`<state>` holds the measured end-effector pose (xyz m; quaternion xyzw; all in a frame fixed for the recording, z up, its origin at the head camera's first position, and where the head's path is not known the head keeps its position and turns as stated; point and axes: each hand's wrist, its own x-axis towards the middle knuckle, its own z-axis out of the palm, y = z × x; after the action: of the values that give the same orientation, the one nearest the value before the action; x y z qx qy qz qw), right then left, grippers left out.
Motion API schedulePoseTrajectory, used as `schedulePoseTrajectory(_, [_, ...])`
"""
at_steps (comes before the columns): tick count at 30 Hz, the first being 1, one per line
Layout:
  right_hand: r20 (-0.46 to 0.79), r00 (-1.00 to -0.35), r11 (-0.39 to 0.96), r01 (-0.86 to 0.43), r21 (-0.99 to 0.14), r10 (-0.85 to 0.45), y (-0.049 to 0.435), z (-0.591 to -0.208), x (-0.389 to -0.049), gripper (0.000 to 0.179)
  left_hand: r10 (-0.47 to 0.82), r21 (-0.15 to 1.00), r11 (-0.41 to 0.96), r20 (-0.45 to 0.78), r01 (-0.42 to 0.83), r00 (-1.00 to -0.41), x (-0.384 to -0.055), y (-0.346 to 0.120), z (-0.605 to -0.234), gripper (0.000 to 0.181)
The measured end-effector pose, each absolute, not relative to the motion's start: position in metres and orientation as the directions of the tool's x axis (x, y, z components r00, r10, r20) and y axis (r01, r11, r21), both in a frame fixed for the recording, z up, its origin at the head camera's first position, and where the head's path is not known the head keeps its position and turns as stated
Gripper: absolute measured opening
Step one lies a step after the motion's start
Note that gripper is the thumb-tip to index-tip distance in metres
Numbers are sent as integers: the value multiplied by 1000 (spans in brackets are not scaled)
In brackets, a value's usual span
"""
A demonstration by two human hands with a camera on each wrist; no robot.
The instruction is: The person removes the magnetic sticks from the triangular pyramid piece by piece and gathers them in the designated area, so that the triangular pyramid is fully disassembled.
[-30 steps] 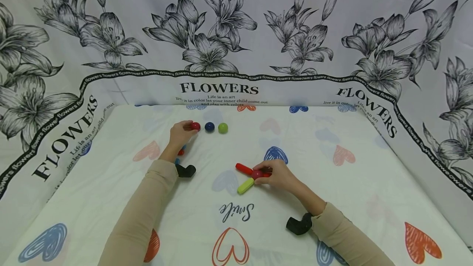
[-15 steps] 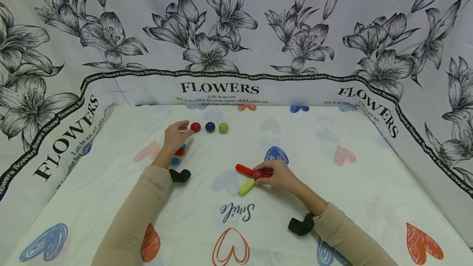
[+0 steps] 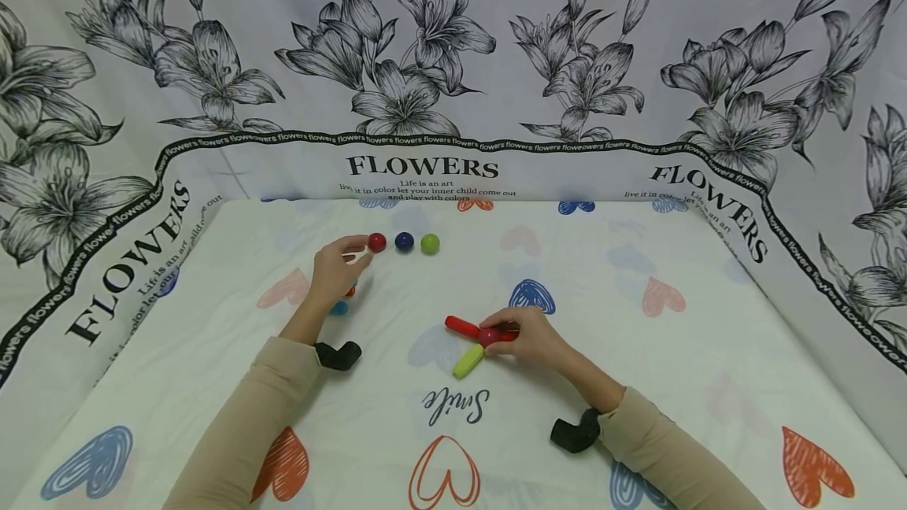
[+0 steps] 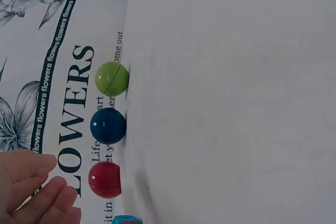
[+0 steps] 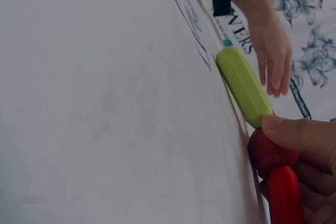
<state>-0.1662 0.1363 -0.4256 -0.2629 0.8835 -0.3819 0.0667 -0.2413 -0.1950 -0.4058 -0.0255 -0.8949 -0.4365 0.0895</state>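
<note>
Heart-print cloth covered the desk (image 3: 638,384). Right hand (image 3: 534,337) at 6 o'clock, fingers (image 5: 294,137) pinching the dark red ball (image 3: 489,336) that joined red stick (image 3: 462,327) and green stick (image 3: 469,360). Left hand (image 3: 333,270) at 10 o'clock, fingers relaxed and released, just beside the red ball (image 3: 377,242); blue ball (image 3: 404,242) and green ball (image 3: 429,243) lined up at its 3 o'clock.

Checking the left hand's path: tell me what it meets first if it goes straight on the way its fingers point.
Most likely the red ball: the left hand points at it, fingertips just short.
</note>
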Motion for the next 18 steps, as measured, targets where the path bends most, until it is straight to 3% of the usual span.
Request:
schedulePoseTrajectory(7, [79,-851,559,-409,-721,-520,130,-426,-165,34,63,768,596,244,233,-968,-226,-180,-402,33])
schedulePoseTrajectory(18, [18,-856,584,-368,-724,-517,131,-424,-168,33,219,774,583,144,248,-965,-200,-158,-402,35])
